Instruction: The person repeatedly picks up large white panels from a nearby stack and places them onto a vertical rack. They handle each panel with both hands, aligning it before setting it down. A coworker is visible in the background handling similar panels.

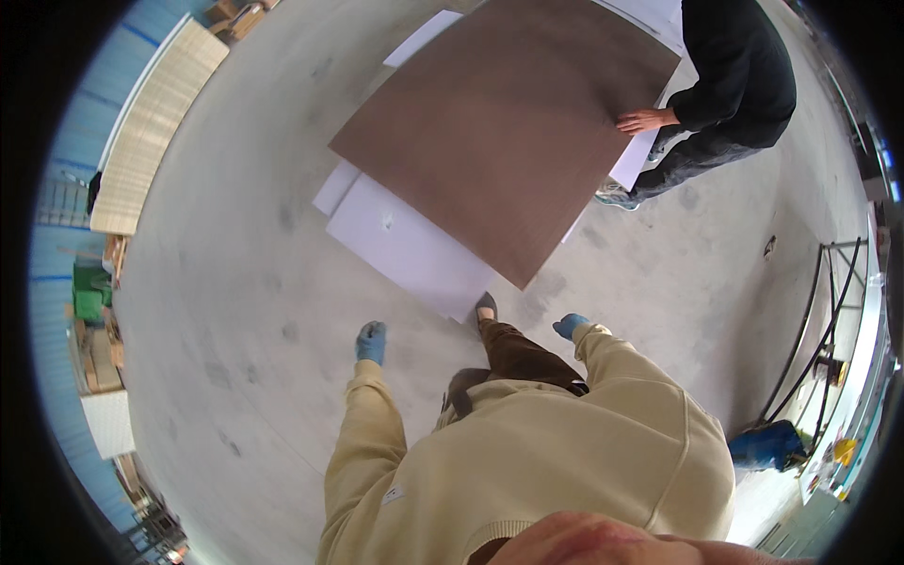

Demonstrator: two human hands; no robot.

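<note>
My left hand (371, 342), in a blue glove, hangs over the concrete floor with its fingers curled in and nothing visible in them. My right hand (569, 326), gloved the same, is also curled closed, near the close corner of a large brown panel (499, 132) but apart from it. The brown panel lies flat on top of white sheets (410, 247), which stick out from under its near and far edges. On the panel's right side rests the bare hand (647, 121) of another person.
The other person (739, 85), in dark clothes, bends beside the panel. Along the left wall stand a light-coloured board stack (160, 122) and a green object (91, 292). To the right are a dark metal frame (817, 330) and a blue bag-like item (767, 445).
</note>
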